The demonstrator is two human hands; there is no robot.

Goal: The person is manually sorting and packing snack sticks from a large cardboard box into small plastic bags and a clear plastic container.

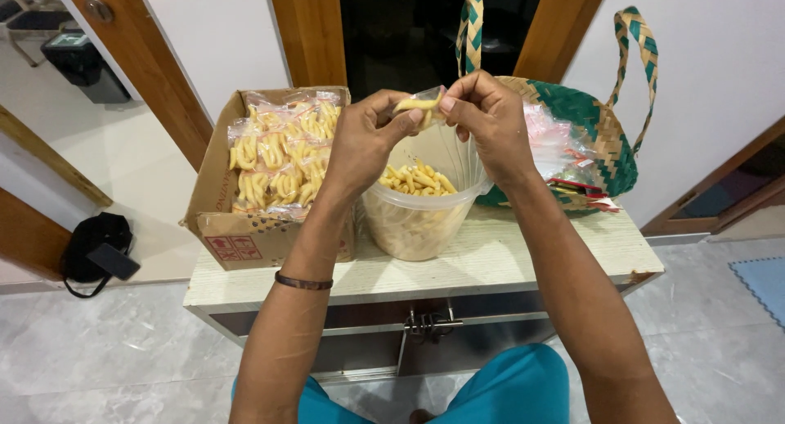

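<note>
You've got a small clear bag (427, 103) pinched between both hands, held up right over the tub (421, 203). Your left hand (364, 142) grips one side with thumb and forefinger, your right hand (489, 117) clamps the other side with its fingertips bunched on the top edge. Both sets of fingers are closed on the plastic, nothing loose.

Handling-wise, I'd say this thing weighs next to nothing. The film is thin, soft and a bit slick, so it'll crumple rather than hold a shape. The yellow snack sticks (415, 105) inside look dry and brittle, so squeeze the plastic, not the contents. Best hold is up at the open edge, where you already are. I can't quite tell if the mouth is open or being twisted shut, since your fingers cover it.

The tub is clear plastic, with a thin liner bag sticking up out of it, and about half full of the same sticks. To its left sits a cardboard box (245, 236) packed with filled bags (282, 150). Behind on the right is a woven green and tan basket (601, 134) with more packets in it.

All of it sits on a pale wood-grain cabinet top (491, 264) with metal-fronted doors and a latch below. Grey tiled floor, white walls, wooden door frames, a black bag (96, 252) on the floor at left
</note>
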